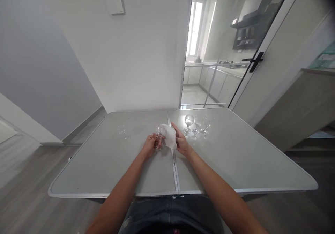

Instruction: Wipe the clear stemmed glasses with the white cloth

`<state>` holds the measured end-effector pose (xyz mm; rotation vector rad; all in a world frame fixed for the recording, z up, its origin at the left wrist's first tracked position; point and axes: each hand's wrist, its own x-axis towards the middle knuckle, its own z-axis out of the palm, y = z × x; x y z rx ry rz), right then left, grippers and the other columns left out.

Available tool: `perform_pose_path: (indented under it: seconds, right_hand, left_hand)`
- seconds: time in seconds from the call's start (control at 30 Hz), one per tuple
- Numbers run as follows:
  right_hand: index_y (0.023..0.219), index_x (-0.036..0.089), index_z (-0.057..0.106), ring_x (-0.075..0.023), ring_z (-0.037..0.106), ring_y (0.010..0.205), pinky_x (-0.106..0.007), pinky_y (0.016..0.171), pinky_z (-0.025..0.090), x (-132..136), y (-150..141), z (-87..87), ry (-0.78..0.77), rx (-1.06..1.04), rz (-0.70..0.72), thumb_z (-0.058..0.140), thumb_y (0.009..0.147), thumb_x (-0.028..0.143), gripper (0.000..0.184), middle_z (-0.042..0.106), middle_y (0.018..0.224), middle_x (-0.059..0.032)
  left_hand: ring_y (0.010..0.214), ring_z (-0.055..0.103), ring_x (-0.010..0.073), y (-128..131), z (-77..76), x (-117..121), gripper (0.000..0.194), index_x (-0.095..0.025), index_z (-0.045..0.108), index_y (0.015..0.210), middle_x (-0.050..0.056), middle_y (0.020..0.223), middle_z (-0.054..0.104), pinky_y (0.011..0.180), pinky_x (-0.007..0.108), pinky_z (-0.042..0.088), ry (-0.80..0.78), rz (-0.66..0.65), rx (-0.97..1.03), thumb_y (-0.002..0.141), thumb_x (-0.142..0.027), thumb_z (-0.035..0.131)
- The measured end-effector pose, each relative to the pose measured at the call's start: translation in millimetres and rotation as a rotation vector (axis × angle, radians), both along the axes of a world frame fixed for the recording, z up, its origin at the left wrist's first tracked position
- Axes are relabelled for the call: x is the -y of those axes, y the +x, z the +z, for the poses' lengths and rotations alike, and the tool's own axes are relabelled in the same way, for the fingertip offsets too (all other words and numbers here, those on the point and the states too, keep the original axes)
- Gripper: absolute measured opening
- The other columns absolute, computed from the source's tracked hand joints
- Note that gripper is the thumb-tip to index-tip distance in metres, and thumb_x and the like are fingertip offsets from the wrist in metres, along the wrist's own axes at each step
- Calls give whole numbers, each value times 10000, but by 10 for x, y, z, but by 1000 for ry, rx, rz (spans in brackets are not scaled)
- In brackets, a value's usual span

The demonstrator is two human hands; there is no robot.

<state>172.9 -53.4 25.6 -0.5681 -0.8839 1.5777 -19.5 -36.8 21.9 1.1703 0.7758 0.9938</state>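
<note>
In the head view, my left hand (pixel 150 144) is closed around the stem of a clear stemmed glass (pixel 158 136), held upright over the middle of the table. A white tissue or cloth (pixel 169 136) is in my right hand (pixel 181 141), which grips its right side with the fingers behind it. The white piece lies against the right side of the glass bowl and partly covers it. Whether the glass foot touches the table cannot be made out.
Three clear stemmed glasses (pixel 196 124) stand in a row at the back right of the table (pixel 235 164). Another clear glass (pixel 123 132) is faint at the back left. A wall (pixel 146 70) and a glazed door (pixel 214 73) border the far edge.
</note>
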Motion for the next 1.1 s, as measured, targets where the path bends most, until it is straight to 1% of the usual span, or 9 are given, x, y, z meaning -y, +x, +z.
perform_pose_path:
  seconds: [0.13, 0.23, 0.33, 0.43, 0.63, 0.77, 0.83, 1.0, 1.1]
  right_hand:
    - [1289, 262, 573, -139, 624, 722, -239, 623, 503, -17, -88, -38, 60, 10, -56, 848, 670, 323, 680, 683, 926, 8]
    - [1151, 233, 644, -168, 633, 720, -277, 615, 522, 17, -112, -32, 61, -35, 18, 789, 744, 444, 481, 690, 898, -25]
    - [1164, 246, 644, -199, 652, 754, -317, 632, 550, 66, -102, 10, 57, -76, 26, 778, 743, 470, 495, 700, 929, -39]
    - [1231, 251, 611, -215, 663, 812, -330, 651, 569, 93, -97, 57, 98, -70, -7, 820, 698, 453, 607, 695, 1051, -63]
    - [1241, 252, 555, -153, 615, 592, -260, 465, 516, 64, -41, -30, 74, -41, 1, 870, 629, 370, 699, 692, 933, -31]
    - [1186, 224, 565, -143, 586, 518, -247, 408, 470, 48, 41, -109, 106, -82, 151, 856, 564, 517, 747, 690, 878, -39]
    - [1170, 219, 567, -121, 556, 474, -231, 394, 442, 56, 44, -94, 114, -67, 153, 846, 564, 526, 734, 685, 853, -33]
    - [1130, 236, 574, -137, 619, 608, -235, 509, 504, 80, -75, 31, 86, -8, -86, 848, 633, 352, 580, 683, 891, -16]
    - [1090, 238, 589, -136, 635, 691, -236, 597, 527, 53, -138, 60, 98, 11, -271, 856, 643, 287, 522, 681, 888, -1]
  left_hand:
    - [400, 460, 92, 91, -81, 38, 685, -87, 697, 920, 19, 565, 588, 446, 228, 328, 96, -47, -136, 821, -749, 549]
    - [445, 492, 109, 154, -128, 76, 578, -128, 678, 820, 12, 561, 583, 508, 243, 378, 312, 69, -287, 877, -680, 519]
    - [518, 516, 127, 193, -145, 109, 419, -174, 652, 774, 5, 567, 584, 594, 253, 403, 554, 241, -516, 933, -538, 515]
    - [542, 516, 141, 244, -142, 139, 362, -194, 634, 805, 4, 573, 574, 604, 260, 396, 622, 297, -621, 951, -488, 483]
    - [430, 428, 95, 352, -55, 243, 539, -176, 539, 690, -9, 516, 497, 467, 235, 350, 276, -98, -290, 947, -630, 406]
    - [386, 237, 44, 307, 3, 298, 528, -146, 578, 820, -82, 521, 346, 415, 207, 253, -144, -412, -107, 869, -669, 524]
    - [391, 188, 38, 291, 3, 303, 512, -130, 595, 876, -102, 528, 285, 415, 202, 233, -213, -491, -91, 873, -639, 535]
    - [437, 365, 88, 349, -72, 253, 513, -168, 542, 760, -42, 536, 417, 490, 243, 337, 173, -128, -224, 939, -624, 391]
    - [544, 497, 134, 356, -103, 207, 379, -180, 582, 801, -2, 593, 558, 604, 269, 394, 421, 41, -454, 935, -514, 463]
